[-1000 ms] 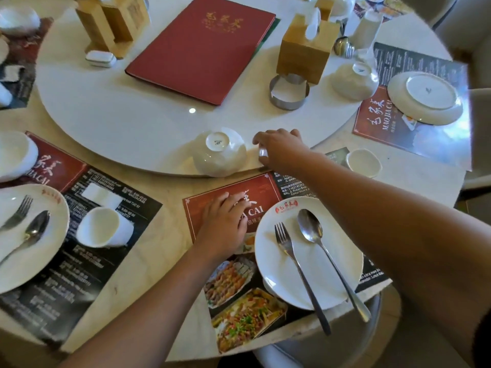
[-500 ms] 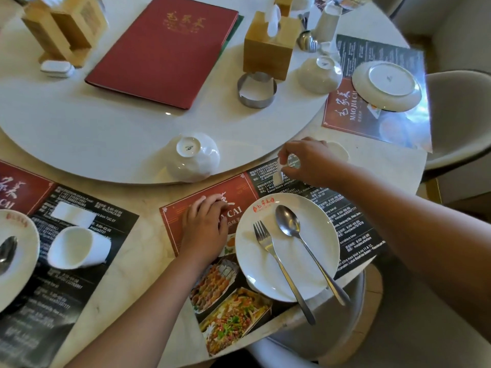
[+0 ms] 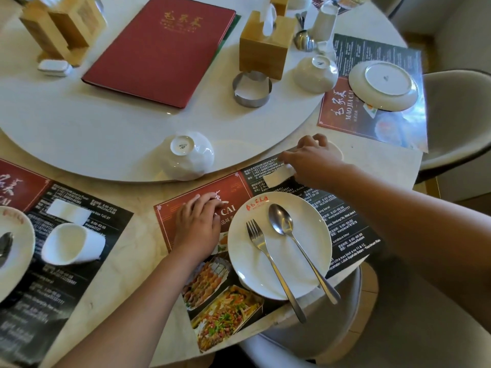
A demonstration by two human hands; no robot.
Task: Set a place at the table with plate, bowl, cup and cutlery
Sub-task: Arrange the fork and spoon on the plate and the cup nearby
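Observation:
A white plate [image 3: 281, 269] sits on the printed placemat [image 3: 231, 185] at the table's near edge. On the plate lie a fork [image 3: 261, 252] and a spoon [image 3: 282, 224], side by side, handles sticking out past the rim. My right hand [image 3: 312, 162] pinches a small white packet [image 3: 277, 178] that rests on the mat's far part. Flat on the mat's red part, left of the plate, lies my left hand [image 3: 198, 227]. A white bowl [image 3: 191, 155] stands upside down on the turntable's edge. A small white cup [image 3: 338, 152] is mostly hidden behind my right hand.
To the left is another setting with a plate [image 3: 13, 251], a cup on its side [image 3: 71, 244] and a white packet [image 3: 69, 211]. The turntable [image 3: 93, 134] carries a red menu [image 3: 162, 49], a wooden tissue box [image 3: 265, 46], a metal ring [image 3: 252, 88] and an upturned bowl [image 3: 316, 73]. An upturned plate [image 3: 384, 86] lies far right.
My right hand has come from the turntable's edge down to the placemat with the white packet. The view has shifted right. My left hand has stayed on the mat.

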